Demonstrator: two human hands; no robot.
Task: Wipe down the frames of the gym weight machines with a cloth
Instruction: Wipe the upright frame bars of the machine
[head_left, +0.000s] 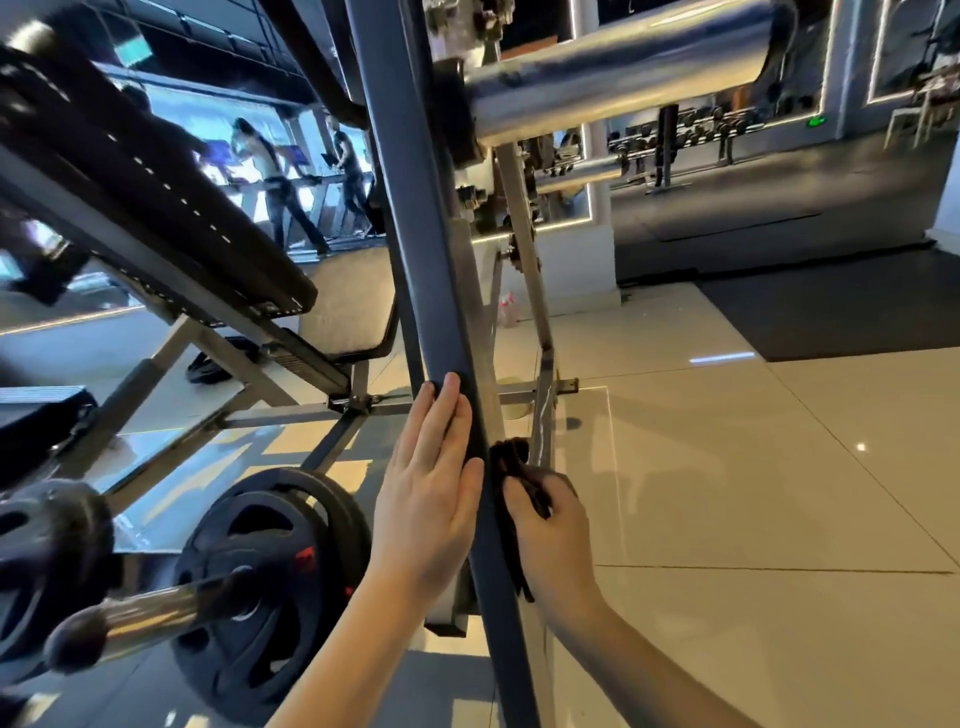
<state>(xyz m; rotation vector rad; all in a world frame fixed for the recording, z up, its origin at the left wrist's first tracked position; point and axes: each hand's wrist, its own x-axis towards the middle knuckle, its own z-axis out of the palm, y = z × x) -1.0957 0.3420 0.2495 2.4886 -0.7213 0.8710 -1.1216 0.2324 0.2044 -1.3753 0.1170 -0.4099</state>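
The fingers (441, 421) of the left hand (428, 509) are held straight and pressed together, laid flat against the left face of the grey upright frame post (415, 218) and pointed up along it. Just across the post from those fingers, on its right side, a dark cloth (511, 460) is gripped in the right hand (553, 540). That hand's fingers are curled round the bunched fabric (only the thumb side is plainly seen, the rest being hidden by cloth and post). The cloth is pressed against the post's edge, and a strip of it hangs below the palm.

Below and to the left of the left fingers a black weight plate (270, 571) is carried on a chrome sleeve (156, 610). Red markings are borne on the plate's face, but they are too blurred to be read. Well above both sets of fingers a thick chrome bar (623, 78) is fixed to the post. Up and to the left of them a black padded bench (156, 187) is set at a tilt. A small green sign (815, 122), far beyond the right fingers, cannot be read. Pale floor tiles (779, 467) are spread beneath.
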